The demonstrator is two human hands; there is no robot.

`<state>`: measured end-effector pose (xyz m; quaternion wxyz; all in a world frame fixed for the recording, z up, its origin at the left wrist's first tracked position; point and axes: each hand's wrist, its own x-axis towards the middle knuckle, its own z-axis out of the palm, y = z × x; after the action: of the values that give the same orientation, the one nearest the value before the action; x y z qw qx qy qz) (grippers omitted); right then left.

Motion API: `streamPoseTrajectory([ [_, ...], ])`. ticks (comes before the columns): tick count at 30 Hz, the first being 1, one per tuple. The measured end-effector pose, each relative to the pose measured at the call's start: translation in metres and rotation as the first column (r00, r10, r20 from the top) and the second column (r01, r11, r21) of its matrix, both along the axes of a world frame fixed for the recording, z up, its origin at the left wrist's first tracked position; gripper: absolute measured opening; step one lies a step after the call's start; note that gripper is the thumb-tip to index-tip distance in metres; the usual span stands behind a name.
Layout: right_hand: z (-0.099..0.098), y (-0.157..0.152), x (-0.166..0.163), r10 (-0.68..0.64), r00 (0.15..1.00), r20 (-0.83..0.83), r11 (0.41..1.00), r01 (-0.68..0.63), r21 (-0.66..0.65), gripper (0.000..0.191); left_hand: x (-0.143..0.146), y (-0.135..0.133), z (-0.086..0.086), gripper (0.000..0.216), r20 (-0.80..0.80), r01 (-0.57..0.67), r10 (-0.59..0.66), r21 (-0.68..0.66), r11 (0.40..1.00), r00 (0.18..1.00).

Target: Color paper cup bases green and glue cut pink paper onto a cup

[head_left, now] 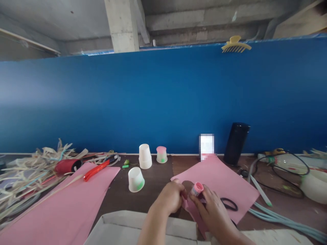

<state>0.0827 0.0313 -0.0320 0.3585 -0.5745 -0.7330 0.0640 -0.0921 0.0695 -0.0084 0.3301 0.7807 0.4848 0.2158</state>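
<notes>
Pale tray [122, 222] lies near-left of the pink sheet [222, 175] on the table [159, 182]. Left hand [171, 197]: fingers pinch the sheet's left edge. Right hand [214, 209]: fingers grip a pink cylinder [197, 189] above the sheet. White cups [145, 157] stand left of it.

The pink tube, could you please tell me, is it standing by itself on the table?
No, the right hand holds the pink tube close to the left hand.
</notes>
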Motion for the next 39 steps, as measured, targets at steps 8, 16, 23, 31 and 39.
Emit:
streamPoseTrajectory([
  [8, 0.000, 0.000, 0.001, 0.009, 0.999, 0.040, 1.000, -0.010, 0.028, 0.020, 0.000, 0.000, 0.003, 0.024, -0.036, 0.018, -0.016, 0.036, 0.999, 0.999],
  [16, 0.000, 0.004, 0.001, 0.031, 0.996, 0.089, 0.998, -0.035, 0.047, 0.019, 0.000, -0.002, 0.009, 0.015, -0.076, 0.030, -0.023, 0.091, 0.995, 0.997],
  [23, 0.003, 0.002, 0.000, 0.035, 0.990, 0.136, 0.998, -0.043, 0.055, 0.019, 0.000, -0.002, 0.008, 0.013, -0.082, 0.015, -0.008, 0.082, 0.997, 0.997],
  [31, 0.014, 0.003, 0.001, 0.097, 0.980, 0.175, 0.995, -0.102, 0.019, 0.021, 0.001, -0.001, 0.006, 0.018, -0.102, -0.015, 0.019, 0.043, 0.999, 0.995],
  [39, 0.018, 0.006, 0.002, 0.112, 0.974, 0.197, 0.994, -0.111, -0.016, 0.016, 0.003, -0.004, 0.015, 0.020, -0.131, -0.017, 0.019, 0.019, 1.000, 0.991],
])
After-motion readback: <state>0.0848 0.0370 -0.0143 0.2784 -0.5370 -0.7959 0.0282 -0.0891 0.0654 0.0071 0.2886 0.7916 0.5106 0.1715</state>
